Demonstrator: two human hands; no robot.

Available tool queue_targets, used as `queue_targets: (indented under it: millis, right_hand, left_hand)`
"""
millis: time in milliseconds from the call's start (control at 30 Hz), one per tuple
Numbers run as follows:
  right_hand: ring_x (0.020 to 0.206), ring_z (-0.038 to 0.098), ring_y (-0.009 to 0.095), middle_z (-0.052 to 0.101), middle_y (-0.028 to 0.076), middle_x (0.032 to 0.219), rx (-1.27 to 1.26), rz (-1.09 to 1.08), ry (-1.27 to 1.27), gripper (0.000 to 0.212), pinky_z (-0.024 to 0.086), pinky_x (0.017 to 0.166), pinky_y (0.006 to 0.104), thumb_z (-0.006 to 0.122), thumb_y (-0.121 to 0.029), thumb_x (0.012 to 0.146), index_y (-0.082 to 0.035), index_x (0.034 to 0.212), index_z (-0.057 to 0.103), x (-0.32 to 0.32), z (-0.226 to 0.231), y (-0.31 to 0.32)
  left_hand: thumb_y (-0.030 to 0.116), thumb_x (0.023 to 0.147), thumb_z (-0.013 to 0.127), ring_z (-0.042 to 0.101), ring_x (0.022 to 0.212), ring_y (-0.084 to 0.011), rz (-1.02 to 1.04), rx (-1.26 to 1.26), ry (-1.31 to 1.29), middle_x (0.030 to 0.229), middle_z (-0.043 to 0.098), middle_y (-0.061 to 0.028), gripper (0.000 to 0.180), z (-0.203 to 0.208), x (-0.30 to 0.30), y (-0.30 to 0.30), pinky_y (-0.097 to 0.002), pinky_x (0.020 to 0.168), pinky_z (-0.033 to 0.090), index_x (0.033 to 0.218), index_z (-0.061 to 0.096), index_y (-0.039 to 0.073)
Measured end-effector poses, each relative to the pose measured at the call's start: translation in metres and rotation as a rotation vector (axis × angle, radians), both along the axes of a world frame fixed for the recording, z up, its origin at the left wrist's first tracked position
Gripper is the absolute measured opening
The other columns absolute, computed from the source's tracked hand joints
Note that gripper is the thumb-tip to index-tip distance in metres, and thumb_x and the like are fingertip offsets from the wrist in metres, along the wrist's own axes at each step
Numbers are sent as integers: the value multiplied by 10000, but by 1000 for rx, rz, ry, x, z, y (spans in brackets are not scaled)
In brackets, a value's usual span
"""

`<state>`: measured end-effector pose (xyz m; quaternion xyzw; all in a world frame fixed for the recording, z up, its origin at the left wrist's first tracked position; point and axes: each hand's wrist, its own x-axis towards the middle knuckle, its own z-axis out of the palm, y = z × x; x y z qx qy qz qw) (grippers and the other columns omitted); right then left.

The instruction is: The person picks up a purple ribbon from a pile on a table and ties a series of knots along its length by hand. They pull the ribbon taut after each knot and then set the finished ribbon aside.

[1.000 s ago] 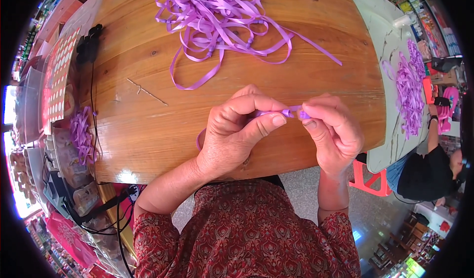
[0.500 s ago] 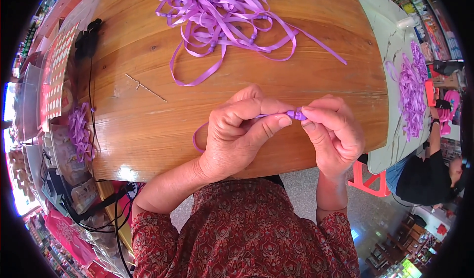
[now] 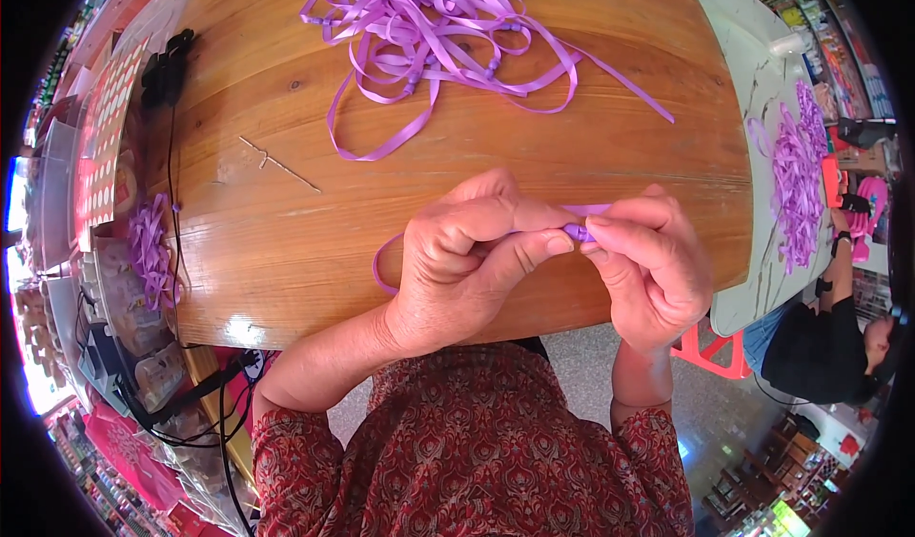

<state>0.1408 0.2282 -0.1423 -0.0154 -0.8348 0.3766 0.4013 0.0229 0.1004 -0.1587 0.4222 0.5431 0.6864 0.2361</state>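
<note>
Purple clip [image 3: 578, 233] is up btwn both hands, over the table [image 3: 286, 289] nr its front edge — L hand [image 3: 462, 263] pinching its left end, R hand [image 3: 662, 268] gripping the right, thumb vs. finger. Fingertips block part of it. Ribbon loop [image 3: 378, 263] shows by L wrist. Beyond: big pile [image 3: 410, 37] of purple ribbon, apart from the hands; thin wire [image 3: 286, 168] to the left. Far R — 2nd pile [image 3: 796, 189] on white table [image 3: 742, 299], co-worker [image 3: 815, 351] nr.
</note>
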Motion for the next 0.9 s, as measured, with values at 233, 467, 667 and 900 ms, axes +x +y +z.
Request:
queue_targets:
  millis: [233, 467, 667, 900]
  right_hand:
    - [643, 533, 169, 616, 107, 796, 22, -31, -73, 189, 396, 556, 261, 707, 26, 712, 4, 893, 660, 5, 5, -5]
    - [626, 516, 176, 604, 115, 780, 91, -11, -44, 184, 384, 529, 262, 718, 6, 704, 14, 879, 660, 3, 7, -1]
    - [605, 535, 155, 619, 85, 756, -62, 69, -50, 189, 401, 500, 245, 738, -26, 711, -16, 889, 676, 3, 5, 2]
    - [645, 482, 156, 579, 84, 752, -159, 80, -49, 148, 344, 548, 267, 726, -90, 730, -13, 806, 625, 0, 2, -3]
  left_hand:
    - [-19, 764, 697, 464, 620, -107, 19, 4, 17, 784, 664, -12, 148, 3, 1, -2, -242, 573, 403, 898, 695, 41]
    - [-7, 749, 709, 468, 599, -128, 40, -35, 100, 806, 678, -28, 127, 5, 4, -2, -257, 560, 411, 863, 689, 45]
    - [13, 763, 704, 461, 615, -129, -12, -21, -20, 808, 680, -15, 86, 4, 4, -4, -258, 586, 409, 834, 683, 55]
    - [28, 767, 704, 456, 624, -132, -33, -9, -14, 808, 680, -16, 72, 3, 1, -6, -260, 592, 403, 830, 682, 54]
